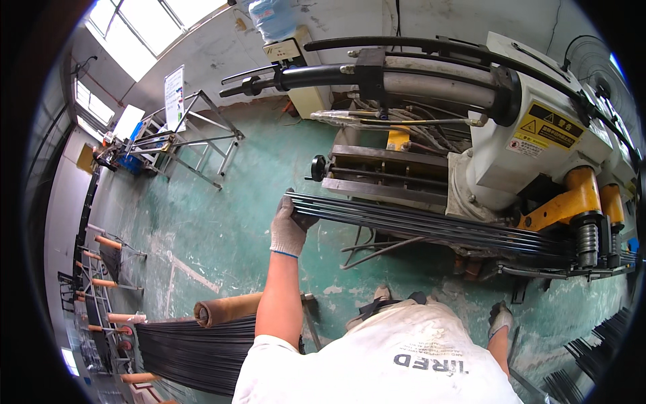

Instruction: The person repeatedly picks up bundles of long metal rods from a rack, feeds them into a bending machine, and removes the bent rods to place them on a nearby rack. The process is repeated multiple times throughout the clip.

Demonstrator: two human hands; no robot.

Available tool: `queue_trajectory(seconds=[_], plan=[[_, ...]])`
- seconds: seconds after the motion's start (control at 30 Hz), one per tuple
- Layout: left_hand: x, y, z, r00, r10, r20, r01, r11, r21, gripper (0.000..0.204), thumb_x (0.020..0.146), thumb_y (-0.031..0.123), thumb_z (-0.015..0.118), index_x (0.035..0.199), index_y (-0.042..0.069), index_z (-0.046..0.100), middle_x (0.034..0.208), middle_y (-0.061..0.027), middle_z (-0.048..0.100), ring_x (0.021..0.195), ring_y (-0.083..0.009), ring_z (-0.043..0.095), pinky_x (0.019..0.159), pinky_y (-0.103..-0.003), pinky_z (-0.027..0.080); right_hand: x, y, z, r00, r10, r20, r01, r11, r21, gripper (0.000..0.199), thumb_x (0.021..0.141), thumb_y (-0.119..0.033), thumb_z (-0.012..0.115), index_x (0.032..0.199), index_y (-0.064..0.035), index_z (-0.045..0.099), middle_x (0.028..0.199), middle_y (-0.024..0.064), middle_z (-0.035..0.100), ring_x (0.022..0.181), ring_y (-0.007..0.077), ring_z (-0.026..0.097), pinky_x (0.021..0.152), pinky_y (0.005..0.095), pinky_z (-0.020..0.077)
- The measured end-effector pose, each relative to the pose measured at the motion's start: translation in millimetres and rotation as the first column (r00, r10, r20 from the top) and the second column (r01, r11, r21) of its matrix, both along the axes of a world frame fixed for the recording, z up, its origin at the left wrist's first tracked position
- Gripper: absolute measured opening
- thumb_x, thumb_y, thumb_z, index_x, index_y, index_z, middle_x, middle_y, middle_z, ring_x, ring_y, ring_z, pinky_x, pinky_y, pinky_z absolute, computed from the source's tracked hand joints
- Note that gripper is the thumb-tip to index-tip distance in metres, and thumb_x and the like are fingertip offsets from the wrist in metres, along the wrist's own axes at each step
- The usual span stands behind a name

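Note:
My left hand [291, 225], in a pale knit glove with dark fingers, is closed around the left end of a bundle of long thin black rods [404, 219]. The bundle stretches right along the near side of a large machine [494, 158], reaching the springs and orange arms at its right end. My right hand [500, 318], also gloved, hangs low beside my body at the lower right, apart from the bundle. Its fingers are too small and dark to make out.
A rack with padded arms [104, 283] stands at the left. Many black rods [195, 350] lie near a brown roll [229, 310] at lower left. More dark rods [592, 350] are at lower right. A metal frame table [202, 138] stands farther back on the green floor [262, 151].

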State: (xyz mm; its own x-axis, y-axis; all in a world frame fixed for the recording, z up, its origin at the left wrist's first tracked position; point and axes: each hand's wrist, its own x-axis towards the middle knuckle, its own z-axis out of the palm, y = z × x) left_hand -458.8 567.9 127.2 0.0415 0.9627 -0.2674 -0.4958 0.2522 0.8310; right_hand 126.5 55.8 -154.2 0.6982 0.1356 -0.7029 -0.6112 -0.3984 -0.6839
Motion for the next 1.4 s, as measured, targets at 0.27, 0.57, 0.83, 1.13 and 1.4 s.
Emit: queue_trajectory(seconds=[0.27, 0.57, 0.83, 1.13, 1.4], plan=[[-27, 29, -56, 0.986, -0.158, 0.053, 0.155, 0.986, 0.052, 0.039, 0.118, 0.043, 0.062, 0.143, 0.015, 0.070, 0.139, -0.0094, 0.077, 0.130, -0.0332, 0.073, 0.114, -0.057, 0.059, 8, -62, -44, 0.941, 0.200, 0.274, -0.112, 0.946, -0.305, 0.039, 0.108, -0.044, 0.068, 0.088, -0.0108, 0.075, 0.072, 0.0061, 0.067, 0.057, 0.0218, 0.056, 0.055, 0.0426, 0.0448], [-14, 27, -40, 0.999, 0.012, 0.033, -0.013, 1.000, 0.026, 0.047, 0.119, 0.033, 0.065, 0.164, 0.018, 0.063, 0.145, -0.0107, 0.075, 0.131, -0.0285, 0.072, 0.114, -0.048, 0.059, -38, -68, 33, 0.992, -0.079, 0.098, 0.085, 0.995, -0.056, 0.040, 0.113, -0.038, 0.069, 0.116, 0.0004, 0.080, 0.106, 0.0112, 0.082, 0.085, 0.0231, 0.069, 0.074, 0.0393, 0.0513], [-6, -6, -3, 0.982, -0.059, -0.178, 0.070, 0.996, 0.055, 0.066, 0.118, 0.052, 0.064, 0.175, 0.023, 0.049, 0.158, -0.0123, 0.066, 0.138, -0.0325, 0.068, 0.111, -0.054, 0.061, -47, -72, 42, 0.997, -0.061, 0.043, 0.066, 0.992, -0.108, 0.046, 0.113, -0.041, 0.067, 0.122, 0.0028, 0.080, 0.110, 0.0131, 0.082, 0.090, 0.0248, 0.070, 0.078, 0.0399, 0.0535], [-12, -13, 2, 0.952, -0.145, -0.270, 0.157, 0.987, 0.026, 0.073, 0.120, 0.065, 0.048, 0.179, 0.023, 0.041, 0.158, -0.0158, 0.066, 0.129, -0.0388, 0.074, 0.106, -0.055, 0.063, -35, -9, 73, 0.953, 0.280, 0.113, -0.241, 0.931, -0.275, 0.046, 0.108, -0.044, 0.072, 0.107, 0.0002, 0.084, 0.102, 0.0122, 0.083, 0.089, 0.0252, 0.072, 0.086, 0.0399, 0.0560], [4, -62, -59, 0.960, 0.280, 0.032, -0.259, 0.922, -0.288, 0.086, 0.118, 0.068, 0.050, 0.174, 0.004, 0.039, 0.180, -0.0206, 0.042, 0.162, -0.0437, 0.044, 0.137, -0.061, 0.035, -3, -3, 28, 0.765, 0.642, -0.048, -0.597, 0.680, -0.425, 0.055, 0.108, -0.053, 0.069, 0.118, -0.0017, 0.086, 0.117, 0.0199, 0.085, 0.112, 0.0368, 0.078, 0.101, 0.0443, 0.0575]])
